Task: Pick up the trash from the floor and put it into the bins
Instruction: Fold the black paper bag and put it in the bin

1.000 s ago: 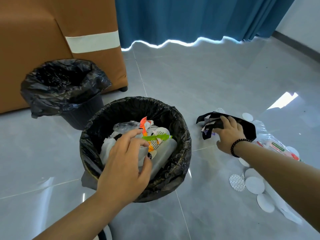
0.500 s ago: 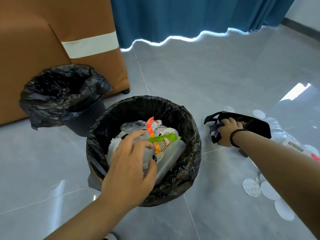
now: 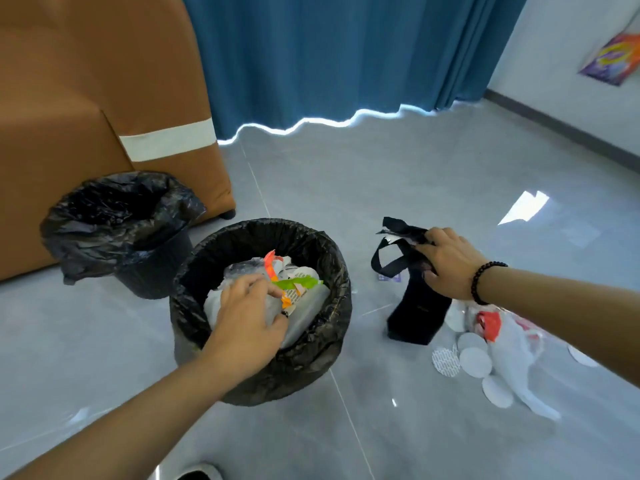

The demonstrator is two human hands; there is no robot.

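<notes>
Right hand (image 3: 446, 263) grips black paper gift bag (image 3: 415, 306) by its top, lifted off the grey floor (image 3: 415, 168). Left hand (image 3: 249, 313) presses trash in near black-lined bin (image 3: 332, 271), fingers curled. Risk: full bin, bag may snag rim or spill.

The right hand (image 3: 448, 263) has lifted the black bag (image 3: 414, 306) upright.

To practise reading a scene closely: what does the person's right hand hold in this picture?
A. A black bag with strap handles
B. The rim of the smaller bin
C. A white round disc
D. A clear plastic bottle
A: the right hand grips the top of the black bag, which hangs upright beside the near bin.
</notes>
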